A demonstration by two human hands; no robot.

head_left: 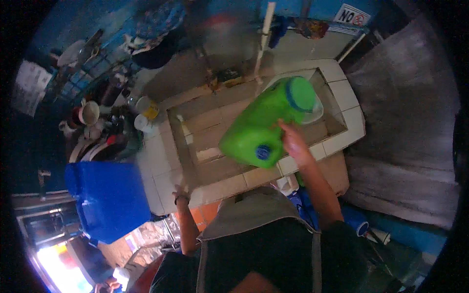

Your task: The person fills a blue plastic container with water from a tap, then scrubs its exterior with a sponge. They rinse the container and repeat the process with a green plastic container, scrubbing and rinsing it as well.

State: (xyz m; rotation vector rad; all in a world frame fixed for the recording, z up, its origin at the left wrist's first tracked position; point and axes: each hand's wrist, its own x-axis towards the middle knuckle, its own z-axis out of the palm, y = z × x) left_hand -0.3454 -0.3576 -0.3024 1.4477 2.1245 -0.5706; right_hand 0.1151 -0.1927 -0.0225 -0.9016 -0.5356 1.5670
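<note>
A large green plastic jug (254,122) with a wide green lid and a small blue cap lies tilted over the tiled sink (229,186). My right hand (295,140) is closed at its near side, where the handle would be; the handle itself is covered by my fingers. Behind the lid end, part of a pale translucent tub (315,113) shows inside the sink. On the sink's near left corner rests my left hand (181,193), its fingers apart and nothing in them. A dark band circles that wrist.
Left of the sink stands a blue plastic container (115,200). Cups, including a pale mug (89,113), and other kitchenware crowd the far left ledge. A grey cloth (405,127) hangs along the right side. A white pipe (265,36) runs down at the back.
</note>
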